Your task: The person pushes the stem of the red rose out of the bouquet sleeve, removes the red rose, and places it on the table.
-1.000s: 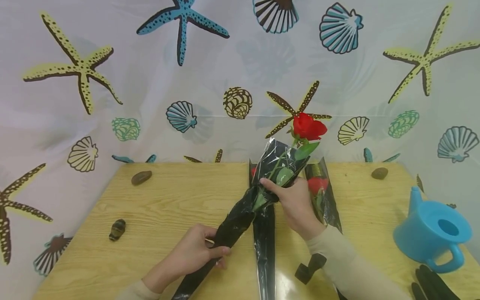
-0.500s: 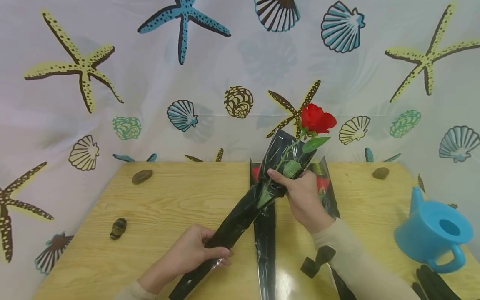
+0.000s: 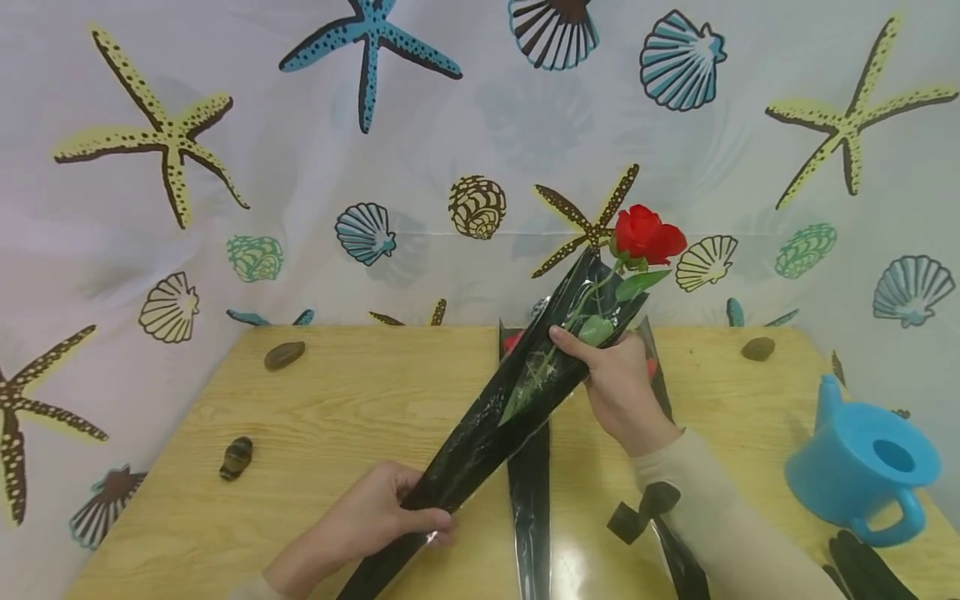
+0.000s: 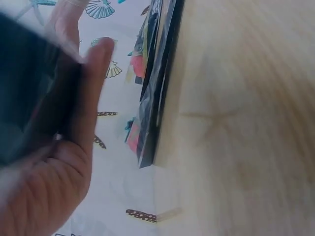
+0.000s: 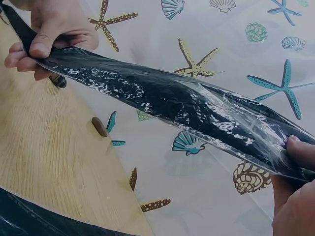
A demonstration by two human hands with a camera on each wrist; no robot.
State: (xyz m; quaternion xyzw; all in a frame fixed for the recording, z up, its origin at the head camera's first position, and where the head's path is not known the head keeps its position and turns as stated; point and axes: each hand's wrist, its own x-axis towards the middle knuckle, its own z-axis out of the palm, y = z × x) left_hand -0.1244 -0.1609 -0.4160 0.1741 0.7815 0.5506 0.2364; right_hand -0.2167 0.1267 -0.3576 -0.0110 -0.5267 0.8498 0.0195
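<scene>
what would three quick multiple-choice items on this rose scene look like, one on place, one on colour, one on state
1. Where is the watering can? A on the table's right side, B behind the curtain, C in the left hand
2. What colour is the rose bloom? A white, B red, C yellow
3. How does the left hand stand? A flat on the table, B holding a pebble, C gripping the black sleeve's narrow end

A: it stands on the table at right. B: the petals are red. C: its fingers curl round the sleeve.

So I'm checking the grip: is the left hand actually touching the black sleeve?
Touching. The head view shows the left hand with its thumb and fingers wrapped round the narrow lower end of the black sleeve.
</scene>
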